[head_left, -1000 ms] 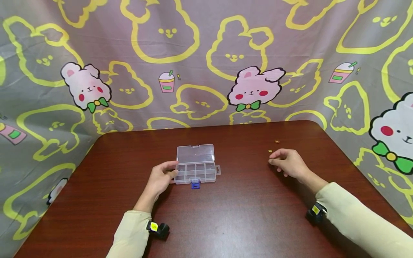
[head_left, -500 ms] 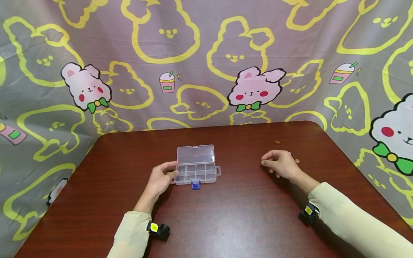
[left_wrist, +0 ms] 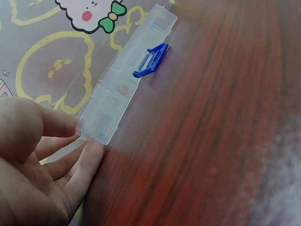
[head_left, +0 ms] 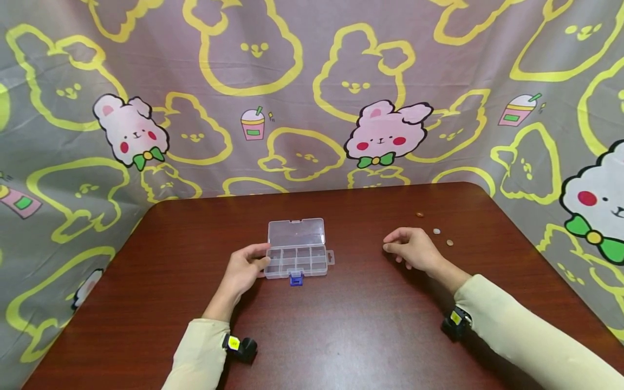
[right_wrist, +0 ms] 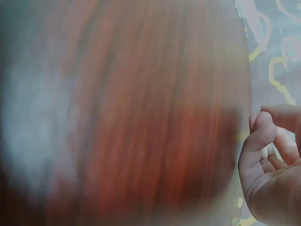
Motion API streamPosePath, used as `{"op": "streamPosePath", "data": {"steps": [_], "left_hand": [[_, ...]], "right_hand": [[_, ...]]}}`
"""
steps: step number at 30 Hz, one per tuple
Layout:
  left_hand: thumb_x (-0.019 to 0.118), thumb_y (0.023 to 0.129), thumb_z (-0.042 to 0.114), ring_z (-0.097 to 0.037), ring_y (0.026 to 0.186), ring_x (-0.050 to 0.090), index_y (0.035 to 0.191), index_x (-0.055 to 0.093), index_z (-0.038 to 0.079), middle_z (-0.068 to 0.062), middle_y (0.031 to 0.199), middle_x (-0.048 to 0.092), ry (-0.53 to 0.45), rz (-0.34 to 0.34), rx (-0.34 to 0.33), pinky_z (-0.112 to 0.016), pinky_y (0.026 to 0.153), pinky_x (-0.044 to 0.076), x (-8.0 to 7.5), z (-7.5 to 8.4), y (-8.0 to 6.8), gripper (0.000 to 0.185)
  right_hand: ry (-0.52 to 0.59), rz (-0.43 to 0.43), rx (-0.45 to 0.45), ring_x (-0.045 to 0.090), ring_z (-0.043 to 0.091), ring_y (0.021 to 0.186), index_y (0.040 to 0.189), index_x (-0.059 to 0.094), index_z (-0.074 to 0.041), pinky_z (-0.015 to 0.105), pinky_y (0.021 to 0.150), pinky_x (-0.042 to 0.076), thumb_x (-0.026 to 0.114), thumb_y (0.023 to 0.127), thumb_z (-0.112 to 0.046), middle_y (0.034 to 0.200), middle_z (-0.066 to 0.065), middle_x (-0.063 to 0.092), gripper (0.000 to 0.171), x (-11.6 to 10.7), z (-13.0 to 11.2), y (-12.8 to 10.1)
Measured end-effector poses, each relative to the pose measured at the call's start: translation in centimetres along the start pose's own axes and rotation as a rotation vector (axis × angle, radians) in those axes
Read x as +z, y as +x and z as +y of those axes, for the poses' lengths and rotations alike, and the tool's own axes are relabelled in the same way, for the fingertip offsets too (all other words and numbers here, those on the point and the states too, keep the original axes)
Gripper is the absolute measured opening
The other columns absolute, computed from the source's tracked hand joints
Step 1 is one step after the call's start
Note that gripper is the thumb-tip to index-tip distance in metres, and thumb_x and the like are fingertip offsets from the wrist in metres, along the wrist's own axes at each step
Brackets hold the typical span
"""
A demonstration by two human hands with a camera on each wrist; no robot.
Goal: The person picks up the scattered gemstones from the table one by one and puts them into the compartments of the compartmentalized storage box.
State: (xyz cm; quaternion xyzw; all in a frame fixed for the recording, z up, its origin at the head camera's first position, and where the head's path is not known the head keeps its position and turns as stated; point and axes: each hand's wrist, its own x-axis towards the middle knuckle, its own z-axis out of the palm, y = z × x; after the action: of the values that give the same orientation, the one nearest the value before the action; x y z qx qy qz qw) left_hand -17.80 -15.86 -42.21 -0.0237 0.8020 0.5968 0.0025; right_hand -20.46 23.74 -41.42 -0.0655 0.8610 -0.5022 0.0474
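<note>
Shifting frame-left, the right hand (head_left: pixel 411 249) exposed two pieces (head_left: pixel 436 231), nearing the mid-frame box (head_left: pixel 296 247) grasped by the left hand (head_left: pixel 244 269). Its fingertips (right_wrist: pixel 265 119) met; whether they held anything was indiscernible.

Across the top, yellow animal outlines (head_left: pixel 203 54) and green-bowed white bunnies (head_left: pixel 386 132) pattern a grey backdrop (head_left: pixel 304 21), above a streaked red-brown table (head_left: pixel 341 325), a clear box (head_left: pixel 296 234) with a blue latch (head_left: pixel 296 280) near centre, and cream sleeves (head_left: pixel 526 327) along the bottom.
</note>
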Motion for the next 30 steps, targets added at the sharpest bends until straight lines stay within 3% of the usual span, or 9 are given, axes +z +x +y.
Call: {"op": "streamPosePath", "data": {"steps": [12,30], "left_hand": [[0.063,0.093,-0.005,-0.019,0.087,0.066,0.129,0.064,-0.005,-0.027,0.123,0.064,-0.022,0.001,0.002,-0.027,0.067,0.057,0.0,0.2,-0.2,0.036],[0.063,0.093,-0.005,-0.02,0.088,0.066,0.128,0.064,-0.004,-0.026,0.122,0.064,-0.012,0.005,0.005,-0.027,0.067,0.057,0.1,0.2,-0.2,0.035]], "right_hand": [[0.041,-0.043,-0.043,0.052,0.015,0.051,0.102,0.07,0.003,0.025,0.038,0.043,0.072,0.091,-0.003,0.071,0.013,0.065,0.013,1.4,-1.0,0.0],[0.095,-0.077,-0.008,0.049,0.015,0.049,0.104,0.071,0.003,0.024,0.039,0.042,0.072,0.09,-0.004,0.068,0.013,0.062,0.015,3.6,-3.0,0.5]]}}
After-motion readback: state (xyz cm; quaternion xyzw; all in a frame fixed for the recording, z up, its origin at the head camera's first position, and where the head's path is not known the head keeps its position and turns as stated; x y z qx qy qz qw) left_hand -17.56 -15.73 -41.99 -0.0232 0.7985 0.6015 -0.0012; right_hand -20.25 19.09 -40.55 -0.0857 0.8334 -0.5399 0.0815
